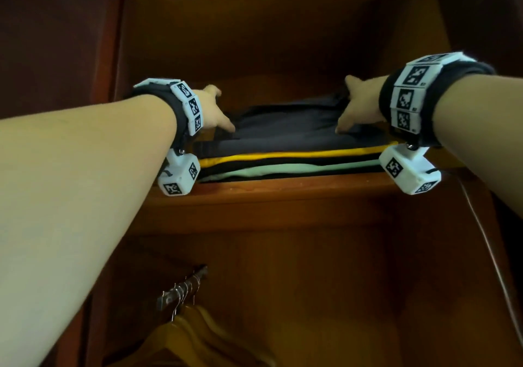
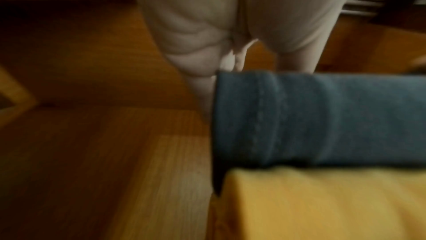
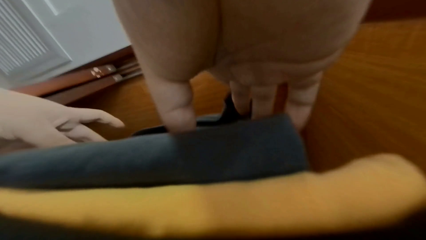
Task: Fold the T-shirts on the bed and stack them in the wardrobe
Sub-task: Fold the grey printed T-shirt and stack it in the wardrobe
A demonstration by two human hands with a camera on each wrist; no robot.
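Grey folded T-shirt lies topmost on the stack on the wardrobe shelf, long axis running left to right between your hands. Your right hand pinches its right end, thumb on top, fingers tucked behind. Your left hand rests spread at the left end, gripping nothing. Both hands are equally near; squaring likely comes next.

Open shelf room above the T-shirt stack; side walls close by.

Dim brown wooden interior, hangers below.
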